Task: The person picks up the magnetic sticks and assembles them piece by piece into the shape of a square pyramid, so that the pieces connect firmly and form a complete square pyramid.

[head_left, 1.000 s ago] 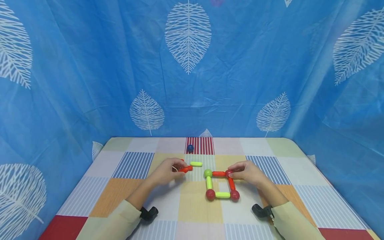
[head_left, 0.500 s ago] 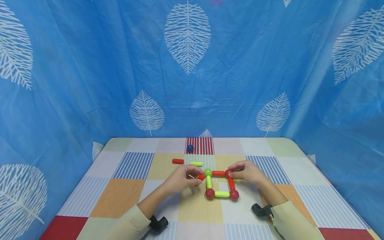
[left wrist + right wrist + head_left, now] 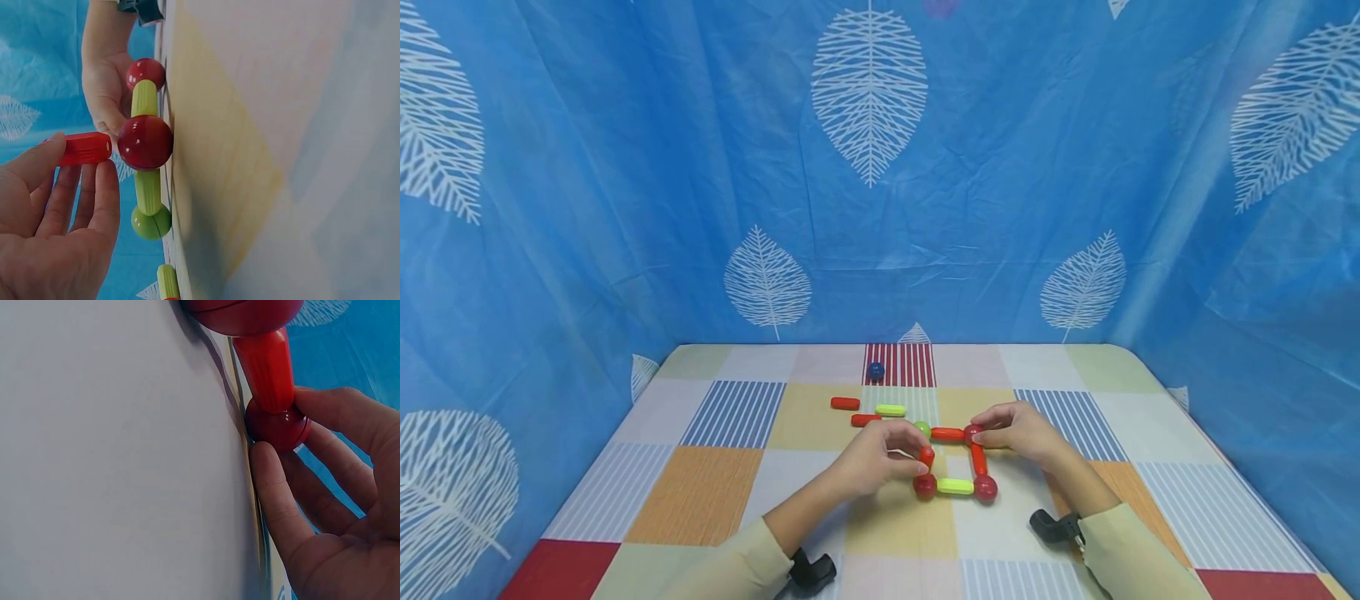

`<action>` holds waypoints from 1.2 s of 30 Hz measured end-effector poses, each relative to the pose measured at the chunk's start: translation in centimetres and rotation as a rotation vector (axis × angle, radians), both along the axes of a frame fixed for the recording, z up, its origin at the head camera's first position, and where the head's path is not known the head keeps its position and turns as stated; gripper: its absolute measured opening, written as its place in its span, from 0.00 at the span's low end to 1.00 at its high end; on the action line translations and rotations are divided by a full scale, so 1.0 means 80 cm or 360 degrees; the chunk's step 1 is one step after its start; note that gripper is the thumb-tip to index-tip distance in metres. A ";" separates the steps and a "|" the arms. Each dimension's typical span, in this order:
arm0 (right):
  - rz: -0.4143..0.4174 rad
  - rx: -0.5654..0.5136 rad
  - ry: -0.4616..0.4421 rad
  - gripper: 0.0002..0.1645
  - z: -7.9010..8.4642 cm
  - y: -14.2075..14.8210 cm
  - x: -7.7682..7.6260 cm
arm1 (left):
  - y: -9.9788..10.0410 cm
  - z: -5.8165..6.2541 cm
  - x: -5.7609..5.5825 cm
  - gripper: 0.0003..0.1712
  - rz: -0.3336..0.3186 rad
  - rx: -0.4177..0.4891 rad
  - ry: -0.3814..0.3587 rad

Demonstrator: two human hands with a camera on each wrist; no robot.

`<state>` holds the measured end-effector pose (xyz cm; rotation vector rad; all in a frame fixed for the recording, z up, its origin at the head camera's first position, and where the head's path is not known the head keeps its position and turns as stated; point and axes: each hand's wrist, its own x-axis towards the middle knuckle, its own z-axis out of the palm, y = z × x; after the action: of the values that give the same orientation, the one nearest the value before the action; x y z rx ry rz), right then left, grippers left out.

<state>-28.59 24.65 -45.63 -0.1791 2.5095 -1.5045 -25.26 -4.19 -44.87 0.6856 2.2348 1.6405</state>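
A square frame of rods and balls lies on the table: two red rods, two yellow-green rods, one green ball (image 3: 922, 429) and three red balls. My left hand (image 3: 876, 458) pinches a loose red rod (image 3: 86, 149) between thumb and fingers, just above the near-left red ball (image 3: 145, 142); in the left wrist view a small gap shows between rod and ball. My right hand (image 3: 1018, 429) holds the far-right red ball (image 3: 278, 428) with thumb and fingertips, a red rod (image 3: 267, 372) joined to it. In the head view the left hand covers most of the frame's left yellow-green rod.
Beyond the left hand lie two loose red rods, one farther back (image 3: 845, 403) and one nearer (image 3: 865, 420), beside a yellow-green rod (image 3: 891, 410). A blue ball (image 3: 876, 371) sits near the table's back edge. A blue leaf-patterned curtain (image 3: 880, 250) hangs behind.
My left hand has come right and nearer from the loose rods, carrying one red rod, and now holds it over the near-left ball. The right hand stays on its ball.
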 end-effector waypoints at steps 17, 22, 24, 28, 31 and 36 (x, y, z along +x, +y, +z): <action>-0.0023 0.0125 0.0071 0.20 0.000 -0.002 0.012 | -0.006 0.005 -0.017 0.13 -0.0088 -0.0230 0.0091; 0.0006 0.0117 0.0106 0.17 0.004 -0.010 0.031 | -0.002 0.004 -0.034 0.12 0.0004 -0.0404 0.0274; 0.0029 0.0163 0.0106 0.15 0.006 -0.015 0.039 | 0.002 0.002 -0.040 0.13 0.0015 -0.0497 0.0379; 0.0153 0.0296 0.0116 0.15 0.012 -0.020 0.055 | 0.011 0.000 -0.049 0.18 -0.0005 -0.0718 0.0535; 0.0287 0.0338 0.0137 0.19 0.016 -0.020 0.063 | 0.017 -0.002 -0.052 0.21 -0.0030 -0.0832 0.0563; 0.0375 0.0347 0.0112 0.24 0.020 -0.015 0.067 | 0.020 -0.002 -0.053 0.21 -0.0041 -0.0856 0.0524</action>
<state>-23.22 23.41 -44.01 -0.4807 2.5762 -1.1459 -29.48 -2.63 -45.04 0.8680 2.7118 0.8837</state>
